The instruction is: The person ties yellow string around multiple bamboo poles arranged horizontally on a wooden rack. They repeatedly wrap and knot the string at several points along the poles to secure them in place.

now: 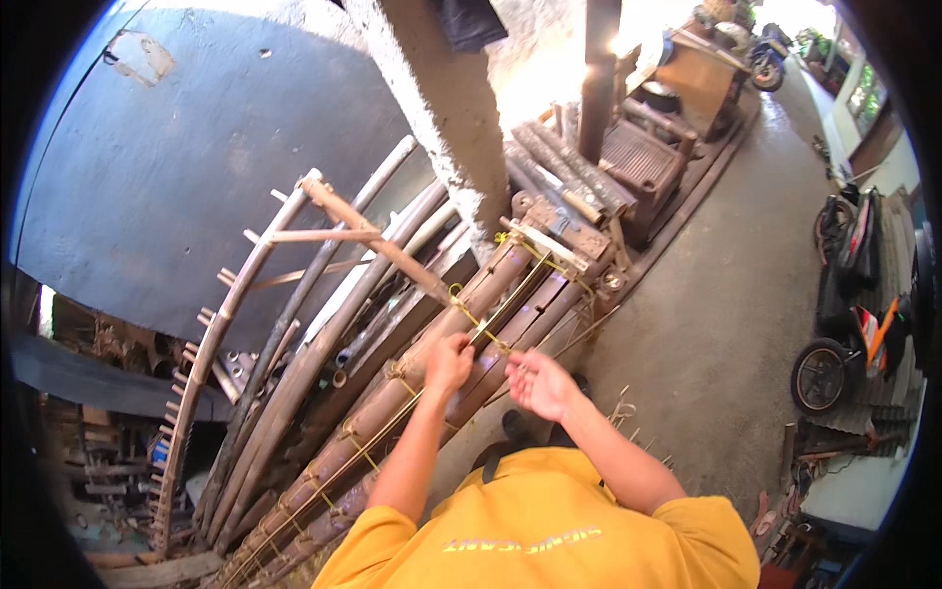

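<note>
Several long bamboo poles (494,278) lie side by side in front of me, bound at intervals with thin yellow cord (478,321). My left hand (450,365) is closed against the poles, its fingertips beside a narrow strip (510,306) that runs lengthwise between them. What those fingers pinch is too small to make out. Just to the right, my right hand (542,385) has curled fingers, pinched at the loose end of the cord. The cord stretches from a loop on the left pole across toward this hand. Farther along, more cord wraps the poles near a pale crosspiece (545,241).
A curved wooden frame with pegs (211,339) leans at the left among more poles, by a dark blue panel (216,187). A rough pillar (437,108) rises ahead. Ribbed brown crates (643,157) stand beyond. A wheel (820,376) is on the right across the concrete floor (687,324).
</note>
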